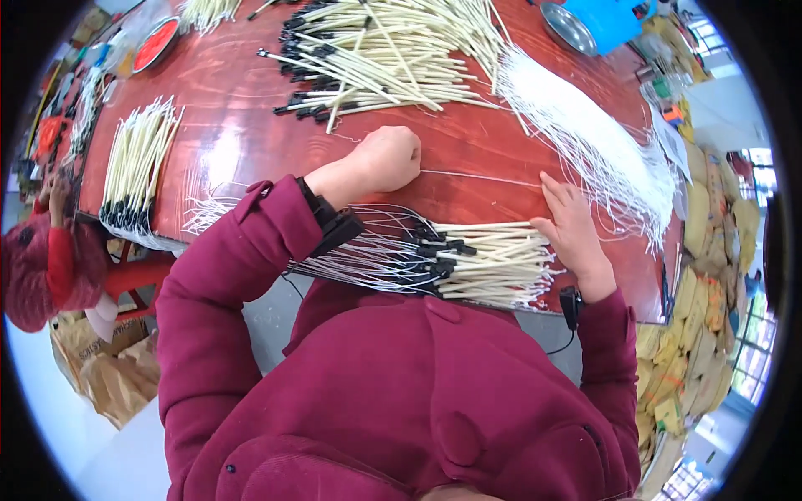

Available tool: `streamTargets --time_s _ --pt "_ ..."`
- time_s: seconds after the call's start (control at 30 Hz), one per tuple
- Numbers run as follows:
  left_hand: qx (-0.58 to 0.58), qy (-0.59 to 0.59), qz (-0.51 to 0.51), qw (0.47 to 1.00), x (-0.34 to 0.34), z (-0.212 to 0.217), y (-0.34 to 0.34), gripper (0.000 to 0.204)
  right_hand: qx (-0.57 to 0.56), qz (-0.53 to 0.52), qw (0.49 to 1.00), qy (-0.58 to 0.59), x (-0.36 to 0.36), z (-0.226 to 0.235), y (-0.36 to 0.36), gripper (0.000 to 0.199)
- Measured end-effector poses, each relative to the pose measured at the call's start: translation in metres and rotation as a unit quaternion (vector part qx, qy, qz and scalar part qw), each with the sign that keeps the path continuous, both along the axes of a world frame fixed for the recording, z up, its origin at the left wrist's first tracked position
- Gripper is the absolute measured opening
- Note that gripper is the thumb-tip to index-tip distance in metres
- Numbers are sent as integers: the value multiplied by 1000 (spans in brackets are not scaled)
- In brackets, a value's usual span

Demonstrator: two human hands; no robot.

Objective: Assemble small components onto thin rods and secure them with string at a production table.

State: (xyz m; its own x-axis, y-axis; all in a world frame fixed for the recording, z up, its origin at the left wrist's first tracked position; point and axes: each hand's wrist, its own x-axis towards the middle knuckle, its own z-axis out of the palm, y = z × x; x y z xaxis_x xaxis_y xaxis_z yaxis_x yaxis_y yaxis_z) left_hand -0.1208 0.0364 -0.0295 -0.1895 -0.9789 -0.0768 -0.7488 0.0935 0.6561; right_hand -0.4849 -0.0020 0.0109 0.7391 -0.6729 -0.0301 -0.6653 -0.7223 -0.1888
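Note:
A thin white cord [480,174] runs nearly straight across the table between my hands. My left hand [393,159] is closed in a fist around its left end. At the other end, my right hand [570,221] has its fingers stretched out and thumb apart; the cord reaches its fingertips, but whether they pinch it cannot be made out. Just below lies a row of cream sticks [497,263] with black end pieces [434,255]. From these black ends, white strings [359,263] trail left under my left forearm.
A large heap of cream sticks [393,58] covers the far middle. Bundled white strings [585,134] spread at right. More sticks [138,159] stand in a pile at left. A red-filled bowl [155,43], a blue container [610,25] and another person [54,259] are around the red table [251,125].

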Motion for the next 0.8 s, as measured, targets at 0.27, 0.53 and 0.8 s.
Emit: streamTargets --time_s 0.27,0.53,0.8 --pt "140 56 73 986 22 10 16 20 10 2 1000 -1 0 1 -2 65" --pt "-17 -127 115 985 17 1 29 26 15 16 1000 -10 -1 4 -3 68" --pt "19 -161 58 985 20 29 24 26 25 28 999 -22 -6 5 -6 74"
